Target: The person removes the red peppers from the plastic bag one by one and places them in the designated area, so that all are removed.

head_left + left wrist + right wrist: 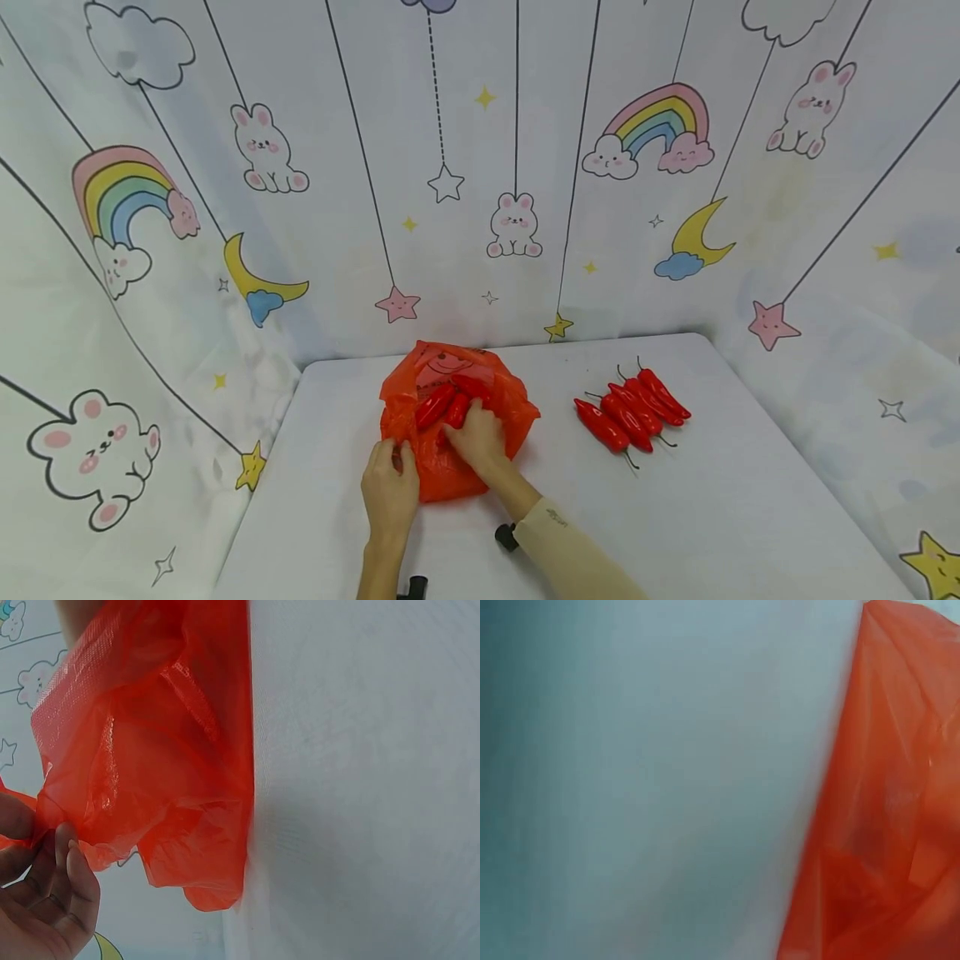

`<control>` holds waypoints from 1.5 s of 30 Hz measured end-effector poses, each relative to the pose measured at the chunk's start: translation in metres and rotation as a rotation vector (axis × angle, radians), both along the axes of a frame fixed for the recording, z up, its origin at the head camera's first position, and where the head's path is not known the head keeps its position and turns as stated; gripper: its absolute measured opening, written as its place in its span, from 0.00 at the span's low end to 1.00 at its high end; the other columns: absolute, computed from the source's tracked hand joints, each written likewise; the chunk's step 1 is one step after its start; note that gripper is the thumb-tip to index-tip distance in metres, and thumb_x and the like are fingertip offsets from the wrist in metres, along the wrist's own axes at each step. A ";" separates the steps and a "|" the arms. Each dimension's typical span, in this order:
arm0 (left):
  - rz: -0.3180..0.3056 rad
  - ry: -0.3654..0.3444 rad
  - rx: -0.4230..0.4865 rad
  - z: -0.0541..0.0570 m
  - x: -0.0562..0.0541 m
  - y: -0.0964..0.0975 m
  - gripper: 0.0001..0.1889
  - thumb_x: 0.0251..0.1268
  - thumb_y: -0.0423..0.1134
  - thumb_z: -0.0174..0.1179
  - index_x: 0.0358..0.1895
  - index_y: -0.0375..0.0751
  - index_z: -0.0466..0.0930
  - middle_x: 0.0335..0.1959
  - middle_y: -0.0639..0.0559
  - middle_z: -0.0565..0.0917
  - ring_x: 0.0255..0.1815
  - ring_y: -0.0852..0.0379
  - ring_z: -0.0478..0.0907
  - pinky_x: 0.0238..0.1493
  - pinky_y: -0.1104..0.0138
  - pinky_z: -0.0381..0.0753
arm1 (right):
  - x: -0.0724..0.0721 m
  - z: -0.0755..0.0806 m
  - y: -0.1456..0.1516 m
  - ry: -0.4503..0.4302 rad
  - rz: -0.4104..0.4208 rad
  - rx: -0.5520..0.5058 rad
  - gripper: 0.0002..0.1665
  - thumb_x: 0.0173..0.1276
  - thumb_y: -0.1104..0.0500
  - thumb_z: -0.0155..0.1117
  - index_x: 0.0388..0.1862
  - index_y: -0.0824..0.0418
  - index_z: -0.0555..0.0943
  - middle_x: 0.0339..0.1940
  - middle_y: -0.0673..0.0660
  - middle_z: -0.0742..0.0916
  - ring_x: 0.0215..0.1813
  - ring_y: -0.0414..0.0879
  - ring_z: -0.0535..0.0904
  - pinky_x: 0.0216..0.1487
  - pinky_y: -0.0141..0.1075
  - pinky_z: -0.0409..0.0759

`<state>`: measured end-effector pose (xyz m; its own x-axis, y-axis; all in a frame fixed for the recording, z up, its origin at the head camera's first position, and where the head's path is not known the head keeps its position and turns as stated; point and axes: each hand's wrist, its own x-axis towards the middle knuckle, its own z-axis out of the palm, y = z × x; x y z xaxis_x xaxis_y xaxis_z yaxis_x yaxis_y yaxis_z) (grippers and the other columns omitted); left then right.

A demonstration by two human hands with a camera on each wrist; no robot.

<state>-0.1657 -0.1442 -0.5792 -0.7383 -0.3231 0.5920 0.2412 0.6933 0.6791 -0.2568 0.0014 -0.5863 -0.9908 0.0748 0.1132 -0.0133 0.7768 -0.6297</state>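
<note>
A red plastic bag [457,479] stands on the table with its mouth open, and several red chili peppers [433,406] show inside. My left hand [390,487] pinches the bag's near-left rim; in the left wrist view the left hand [49,896] has thumb and fingers together on the thin plastic. Reaching in over the near-right rim, my right hand [478,435] holds a red chili pepper [456,410] between thumb and fingers, the fingertips partly hidden. The right wrist view shows the side of the bag [885,787] but not the hand.
To the right of the bag, several red chili peppers [630,412] lie side by side in a slanting row on the white table [712,517]. A cloth backdrop [465,275] printed with rabbits, stars and rainbows rises behind and along both sides.
</note>
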 end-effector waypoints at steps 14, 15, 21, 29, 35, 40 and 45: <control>0.000 -0.019 0.009 0.002 0.001 0.000 0.02 0.71 0.30 0.64 0.39 0.34 0.82 0.30 0.50 0.78 0.29 0.55 0.74 0.30 0.62 0.79 | -0.005 -0.003 -0.004 -0.074 -0.041 -0.088 0.23 0.60 0.47 0.80 0.38 0.65 0.84 0.25 0.55 0.87 0.32 0.51 0.85 0.38 0.44 0.88; 0.001 -0.015 0.008 0.002 0.001 0.000 0.02 0.70 0.29 0.65 0.38 0.34 0.81 0.30 0.50 0.77 0.29 0.55 0.74 0.30 0.62 0.79 | -0.006 -0.004 -0.004 -0.080 -0.044 -0.109 0.23 0.59 0.48 0.80 0.38 0.65 0.84 0.25 0.55 0.87 0.31 0.50 0.84 0.37 0.43 0.88; 0.006 -0.003 0.002 0.001 0.000 0.000 0.03 0.69 0.29 0.65 0.38 0.33 0.81 0.30 0.49 0.78 0.29 0.55 0.74 0.30 0.62 0.80 | -0.009 -0.007 -0.002 -0.147 -0.057 -0.282 0.17 0.60 0.52 0.81 0.35 0.63 0.85 0.20 0.51 0.85 0.21 0.43 0.82 0.27 0.35 0.85; 0.007 0.006 0.001 0.001 0.000 -0.001 0.03 0.68 0.28 0.66 0.38 0.33 0.81 0.29 0.48 0.78 0.29 0.54 0.75 0.30 0.61 0.79 | -0.007 -0.002 0.002 -0.238 -0.065 -0.504 0.13 0.64 0.58 0.77 0.29 0.65 0.83 0.17 0.55 0.85 0.18 0.46 0.85 0.25 0.34 0.84; 0.004 -0.008 0.004 0.001 0.001 0.000 0.02 0.69 0.29 0.65 0.38 0.34 0.81 0.30 0.50 0.78 0.29 0.55 0.74 0.30 0.62 0.79 | -0.005 0.001 0.005 -0.268 -0.074 -0.538 0.15 0.64 0.58 0.76 0.21 0.63 0.84 0.15 0.55 0.86 0.19 0.47 0.86 0.24 0.34 0.84; 0.003 -0.025 0.006 0.002 0.001 0.000 0.02 0.70 0.30 0.64 0.39 0.35 0.81 0.30 0.50 0.78 0.29 0.54 0.74 0.30 0.61 0.79 | -0.003 0.003 0.008 -0.268 -0.081 -0.540 0.15 0.63 0.58 0.76 0.20 0.63 0.84 0.15 0.54 0.86 0.19 0.48 0.87 0.24 0.34 0.84; 0.011 -0.035 0.009 0.002 0.001 0.000 0.03 0.71 0.30 0.64 0.39 0.33 0.82 0.30 0.49 0.78 0.29 0.54 0.74 0.31 0.61 0.79 | -0.002 0.005 0.010 -0.266 -0.081 -0.537 0.16 0.63 0.59 0.77 0.19 0.64 0.81 0.14 0.55 0.85 0.19 0.48 0.87 0.24 0.34 0.84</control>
